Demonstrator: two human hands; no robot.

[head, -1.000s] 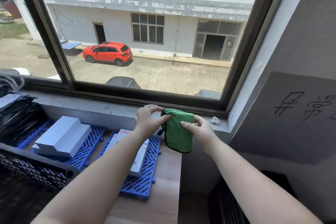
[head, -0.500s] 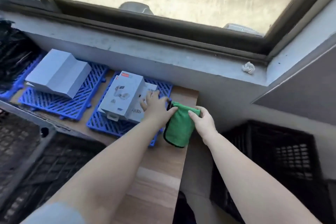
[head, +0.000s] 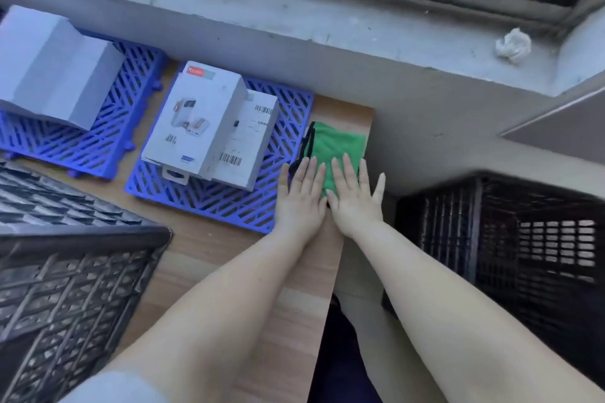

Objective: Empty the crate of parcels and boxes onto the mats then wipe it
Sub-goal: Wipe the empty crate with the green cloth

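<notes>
Head camera view, looking steeply down at a wooden table [head: 203, 258] set against a grey wall below a windowsill [head: 327, 23].

At centre frame, both hands lie flat, side by side, on a folded green cloth [head: 340, 144] that rests at the table's far right corner. The left hand [head: 299, 203] has its fingers straight and slightly spread, its fingertips on the cloth's left, dark-trimmed edge, just beside a blue mat. The right hand [head: 355, 198] presses on the cloth with straight fingers held close together, the thumb spread out to the right past the table edge. Neither hand curls around anything.

Left of the hands, a blue slatted mat [head: 229, 206] carries two white boxes: a printed product box [head: 193, 118] lying on top of a white box with barcode labels [head: 252, 141]. In the upper left of the frame, a second blue mat [head: 98, 144] holds a plain grey-white box [head: 49, 65].

In the lower left, a black lattice crate [head: 65, 271] stands on the table, close to the camera; its inside is not visible. In the right of the frame, off the table and lower down, sits another black crate [head: 523, 239].

In the upper right, a crumpled white scrap [head: 512, 46] rests on the windowsill.
</notes>
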